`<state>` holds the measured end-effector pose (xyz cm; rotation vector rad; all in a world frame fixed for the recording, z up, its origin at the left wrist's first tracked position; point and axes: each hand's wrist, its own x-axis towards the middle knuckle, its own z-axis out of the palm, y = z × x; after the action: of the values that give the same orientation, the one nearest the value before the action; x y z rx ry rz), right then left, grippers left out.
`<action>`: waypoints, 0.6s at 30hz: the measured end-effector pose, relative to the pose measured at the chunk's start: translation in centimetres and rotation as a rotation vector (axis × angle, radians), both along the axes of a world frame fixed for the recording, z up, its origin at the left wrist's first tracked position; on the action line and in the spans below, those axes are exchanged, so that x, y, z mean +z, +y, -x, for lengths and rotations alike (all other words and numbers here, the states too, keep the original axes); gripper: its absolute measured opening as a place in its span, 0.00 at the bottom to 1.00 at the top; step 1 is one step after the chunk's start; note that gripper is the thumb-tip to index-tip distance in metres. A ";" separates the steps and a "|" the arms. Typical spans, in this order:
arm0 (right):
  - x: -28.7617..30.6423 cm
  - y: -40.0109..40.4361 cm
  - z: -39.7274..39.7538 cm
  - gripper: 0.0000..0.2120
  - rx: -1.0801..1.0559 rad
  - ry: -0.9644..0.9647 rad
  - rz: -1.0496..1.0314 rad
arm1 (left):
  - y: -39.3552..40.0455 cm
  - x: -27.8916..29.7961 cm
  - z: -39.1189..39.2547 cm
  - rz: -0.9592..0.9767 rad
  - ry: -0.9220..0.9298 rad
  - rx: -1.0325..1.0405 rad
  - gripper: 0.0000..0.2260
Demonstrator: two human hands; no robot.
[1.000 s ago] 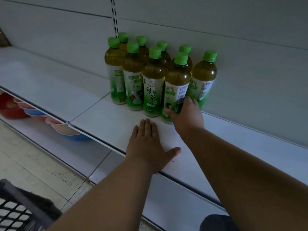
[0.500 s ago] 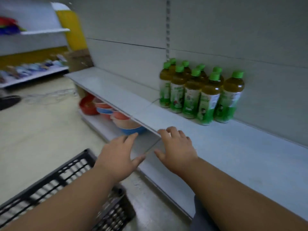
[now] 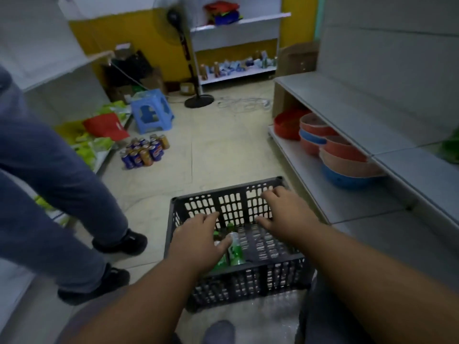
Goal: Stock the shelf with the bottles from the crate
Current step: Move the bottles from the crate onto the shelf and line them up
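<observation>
A dark slatted plastic crate (image 3: pixel 224 188) sits on the floor in front of me. Green-labelled tea bottles (image 3: pixel 235 248) lie in its left part, partly hidden. My left hand (image 3: pixel 196 242) hovers over those bottles with fingers spread, its thumb near one bottle; I cannot see a grip. My right hand (image 3: pixel 285 214) is over the crate's right part, fingers apart and holding nothing. The white shelf (image 3: pixel 347 108) runs along the right; a green blur (image 3: pixel 450 150) at the right edge is the bottles standing on it.
Stacked red, orange and blue bowls (image 3: pixel 335 155) fill the lower shelf on the right. A person in blue trousers (image 3: pixel 49 170) stands close on the left. Cans (image 3: pixel 145 151), a blue stool (image 3: pixel 151 111) and a fan stand (image 3: pixel 198 100) are on the floor beyond.
My view swung left and down from the shelf to the crate. Both hands left the shelf edge and now reach over the crate; the right hand had let go of a shelved bottle.
</observation>
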<state>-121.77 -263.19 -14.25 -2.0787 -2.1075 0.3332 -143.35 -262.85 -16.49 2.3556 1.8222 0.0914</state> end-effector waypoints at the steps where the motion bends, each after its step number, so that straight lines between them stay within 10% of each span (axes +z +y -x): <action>1: -0.8 1.0 0.8 0.29 0.025 0.013 0.026 | 0.5 -1.2 0.5 0.011 -0.008 0.024 0.34; 18: -15.8 16.7 8.1 0.34 0.088 0.095 0.514 | 6.2 -19.5 3.3 0.328 -0.085 0.350 0.49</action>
<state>-129.83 -246.50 -30.01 -2.1577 -2.2326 1.0617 -146.62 -256.66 -35.97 1.7767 2.0107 -0.0604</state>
